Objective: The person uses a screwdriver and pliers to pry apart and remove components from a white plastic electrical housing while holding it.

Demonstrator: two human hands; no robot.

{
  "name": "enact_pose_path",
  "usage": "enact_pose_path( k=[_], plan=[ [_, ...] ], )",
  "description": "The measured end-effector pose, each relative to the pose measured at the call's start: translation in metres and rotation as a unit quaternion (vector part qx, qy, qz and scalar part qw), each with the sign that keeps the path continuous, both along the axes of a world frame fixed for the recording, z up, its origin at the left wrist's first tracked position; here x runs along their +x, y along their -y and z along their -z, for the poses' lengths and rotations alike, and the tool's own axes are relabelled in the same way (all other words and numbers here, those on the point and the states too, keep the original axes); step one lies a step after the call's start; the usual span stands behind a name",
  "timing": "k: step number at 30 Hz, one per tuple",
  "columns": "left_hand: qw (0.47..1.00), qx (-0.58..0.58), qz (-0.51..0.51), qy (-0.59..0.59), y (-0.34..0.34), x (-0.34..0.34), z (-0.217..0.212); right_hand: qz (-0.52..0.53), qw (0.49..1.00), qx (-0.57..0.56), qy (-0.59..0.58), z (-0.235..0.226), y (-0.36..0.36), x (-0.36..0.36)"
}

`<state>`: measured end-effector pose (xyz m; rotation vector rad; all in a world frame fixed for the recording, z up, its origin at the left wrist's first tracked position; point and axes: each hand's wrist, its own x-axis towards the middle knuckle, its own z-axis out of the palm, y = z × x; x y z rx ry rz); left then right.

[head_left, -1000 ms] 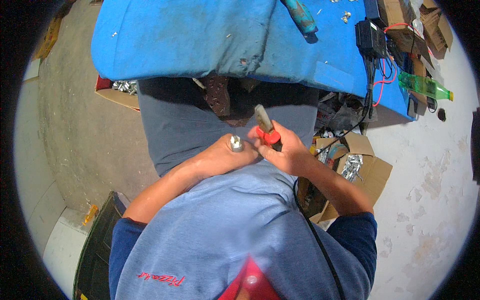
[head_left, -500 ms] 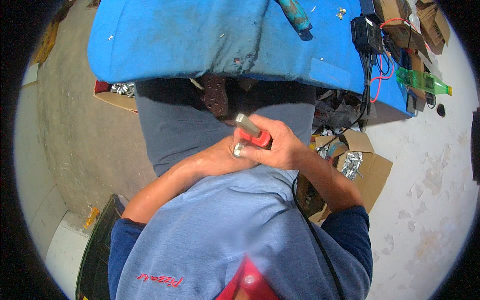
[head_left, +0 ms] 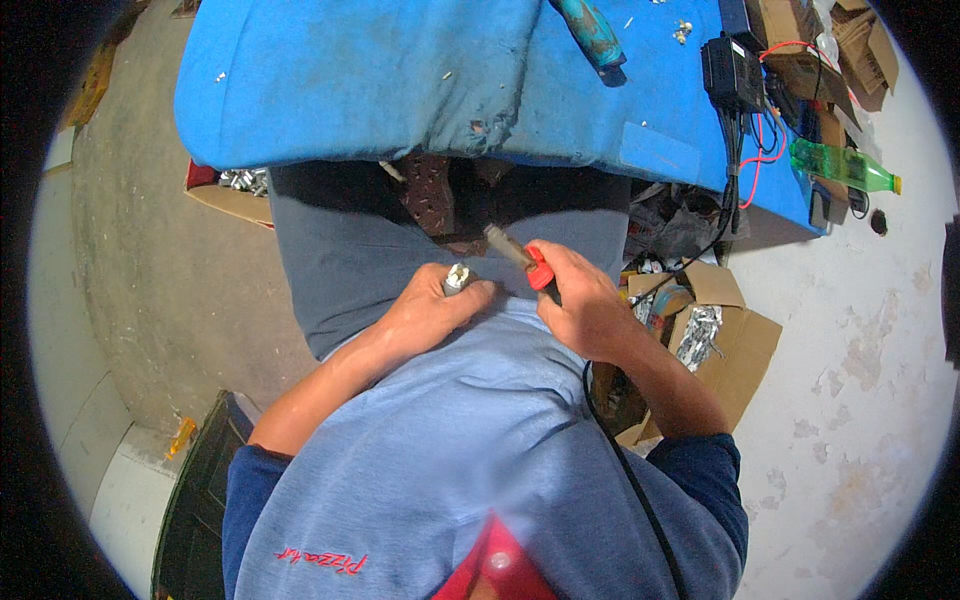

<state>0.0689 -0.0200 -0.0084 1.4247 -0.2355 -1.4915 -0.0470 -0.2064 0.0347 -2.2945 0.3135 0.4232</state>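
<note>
My left hand (head_left: 430,312) is closed over my lap. Its thumb and fingers wrap a small silvery metal piece (head_left: 457,279), whose top end sticks out above the fist. To the right of it, my right hand (head_left: 592,312) grips a hand tool with a red and black handle (head_left: 541,268). The tool's grey metal bar (head_left: 508,244) points up and left, slightly blurred, and does not touch the metal piece. What kind of tool it is cannot be made out. Both forearms rest close to the blue-grey shirt.
Ahead stands a blue cloth-covered table (head_left: 350,90) with a teal power tool (head_left: 592,38) on it. A black adapter with cables (head_left: 733,72) and a green bottle (head_left: 845,166) lie at its right. Cardboard boxes (head_left: 755,350) with silvery pieces stand on both sides.
My hands have moved apart. The right hand has shifted right and down with the tool; the left has moved slightly left, and the metal piece in it now shows clearly.
</note>
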Motion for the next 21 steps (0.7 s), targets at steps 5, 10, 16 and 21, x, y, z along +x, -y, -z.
enact_pose_path(
  k=[5, 10, 16, 21],
  plan=[
    [0.999, -0.008, -0.035, 0.034, -0.001, -0.003, 0.011, -0.026, 0.999, -0.003, -0.019, 0.004, -0.006, -0.01],
    [0.994, -0.046, -0.069, 0.067, -0.003, -0.011, 0.02, -0.041, 0.999, 0.016, -0.025, 0.006, -0.01, -0.006],
    [0.989, -0.055, -0.069, 0.118, -0.003, -0.013, 0.024, -0.049, 0.998, 0.003, -0.05, 0.003, -0.014, -0.006],
    [0.992, -0.033, -0.042, 0.117, -0.003, -0.012, 0.021, -0.072, 0.996, -0.036, -0.039, 0.006, -0.014, -0.005]
  ],
)
